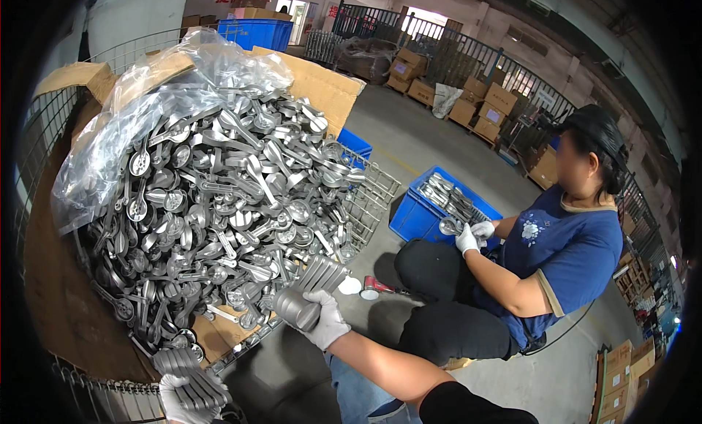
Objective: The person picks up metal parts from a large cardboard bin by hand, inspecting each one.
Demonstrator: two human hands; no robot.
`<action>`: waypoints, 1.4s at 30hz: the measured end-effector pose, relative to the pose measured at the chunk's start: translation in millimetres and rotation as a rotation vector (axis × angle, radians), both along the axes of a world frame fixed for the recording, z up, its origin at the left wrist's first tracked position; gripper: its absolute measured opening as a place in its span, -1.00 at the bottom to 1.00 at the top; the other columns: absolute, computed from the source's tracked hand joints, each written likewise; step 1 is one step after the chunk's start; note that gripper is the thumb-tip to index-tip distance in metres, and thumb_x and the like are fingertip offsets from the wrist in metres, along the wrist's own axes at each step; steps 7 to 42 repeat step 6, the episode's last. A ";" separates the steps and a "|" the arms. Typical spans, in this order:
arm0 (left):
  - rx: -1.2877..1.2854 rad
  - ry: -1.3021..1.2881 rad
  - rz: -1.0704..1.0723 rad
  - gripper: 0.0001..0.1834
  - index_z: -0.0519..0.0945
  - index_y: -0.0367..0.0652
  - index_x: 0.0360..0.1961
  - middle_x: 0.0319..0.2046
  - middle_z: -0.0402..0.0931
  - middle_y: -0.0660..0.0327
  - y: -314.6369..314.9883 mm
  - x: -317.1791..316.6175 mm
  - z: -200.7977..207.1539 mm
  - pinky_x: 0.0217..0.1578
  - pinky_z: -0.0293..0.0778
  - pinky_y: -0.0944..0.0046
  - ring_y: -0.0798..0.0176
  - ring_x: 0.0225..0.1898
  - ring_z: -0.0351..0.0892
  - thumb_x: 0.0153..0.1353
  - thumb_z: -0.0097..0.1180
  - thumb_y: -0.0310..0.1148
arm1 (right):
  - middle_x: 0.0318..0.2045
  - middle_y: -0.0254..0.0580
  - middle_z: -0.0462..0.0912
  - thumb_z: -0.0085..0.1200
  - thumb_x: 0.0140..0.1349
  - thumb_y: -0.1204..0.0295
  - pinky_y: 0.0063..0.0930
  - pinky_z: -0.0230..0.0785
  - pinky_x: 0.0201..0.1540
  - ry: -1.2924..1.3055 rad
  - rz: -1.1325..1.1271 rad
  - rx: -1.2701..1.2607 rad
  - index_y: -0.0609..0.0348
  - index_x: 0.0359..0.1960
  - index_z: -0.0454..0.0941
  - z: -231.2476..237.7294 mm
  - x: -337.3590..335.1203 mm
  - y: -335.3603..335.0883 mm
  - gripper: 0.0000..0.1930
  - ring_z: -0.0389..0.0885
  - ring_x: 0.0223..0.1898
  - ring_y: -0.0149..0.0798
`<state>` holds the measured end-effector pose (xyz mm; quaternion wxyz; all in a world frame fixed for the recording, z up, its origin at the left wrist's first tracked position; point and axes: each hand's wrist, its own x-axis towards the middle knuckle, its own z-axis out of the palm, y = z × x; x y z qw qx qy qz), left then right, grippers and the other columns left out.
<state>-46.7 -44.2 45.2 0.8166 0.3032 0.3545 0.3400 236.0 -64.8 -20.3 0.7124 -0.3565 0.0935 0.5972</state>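
Observation:
A stack of nested, spoon-shaped grey metal castings [295, 310] is in my right hand [327, 324], which wears a white glove. Their round bowls sit one inside another near my fingers, and the handles fan out beyond. At the lower left, my gloved left hand [177, 400] is closed on a second stack of these castings [193, 379]. Both hands are at the near edge of a large heap of loose castings [241, 183]. Several in the heap have holes in their bowls.
Wire mesh [373, 197] and cardboard [322, 91] surround the heap, with clear plastic sheeting [139, 117] over its far left. At right a seated co-worker [563, 241] in white gloves handles a casting beside a blue crate [417, 223]. A red-handled tool [376, 285] lies between us.

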 end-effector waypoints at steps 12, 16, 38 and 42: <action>-0.268 -0.291 0.010 -0.47 0.32 -0.15 -0.11 -0.21 0.37 0.25 13.1 -30.8 -41.6 -0.09 0.28 0.01 0.20 -0.18 0.36 -0.25 -0.13 -0.30 | -0.21 -0.16 0.54 0.07 -0.06 0.40 -0.35 0.49 -0.26 -0.011 0.043 0.081 0.17 -0.11 0.37 0.1 -2.6 -3.0 -0.60 0.57 -0.26 -0.18; -0.268 -0.291 0.010 -0.47 0.32 -0.15 -0.11 -0.21 0.37 0.25 13.1 -30.8 -41.6 -0.09 0.28 0.01 0.20 -0.18 0.36 -0.25 -0.13 -0.30 | -0.21 -0.16 0.54 0.07 -0.06 0.40 -0.35 0.49 -0.26 -0.011 0.043 0.081 0.17 -0.11 0.37 0.1 -2.6 -3.0 -0.60 0.57 -0.26 -0.18; -0.268 -0.291 0.010 -0.47 0.32 -0.15 -0.11 -0.21 0.37 0.25 13.1 -30.8 -41.6 -0.09 0.28 0.01 0.20 -0.18 0.36 -0.25 -0.13 -0.30 | -0.21 -0.16 0.54 0.07 -0.06 0.40 -0.35 0.49 -0.26 -0.011 0.043 0.081 0.17 -0.11 0.37 0.1 -2.6 -3.0 -0.60 0.57 -0.26 -0.18; -0.268 -0.291 0.010 -0.47 0.32 -0.15 -0.11 -0.21 0.37 0.25 13.1 -30.8 -41.6 -0.09 0.28 0.01 0.20 -0.18 0.36 -0.25 -0.13 -0.30 | -0.21 -0.16 0.54 0.07 -0.06 0.40 -0.35 0.49 -0.26 -0.011 0.043 0.081 0.17 -0.11 0.37 0.1 -2.6 -3.0 -0.60 0.57 -0.26 -0.18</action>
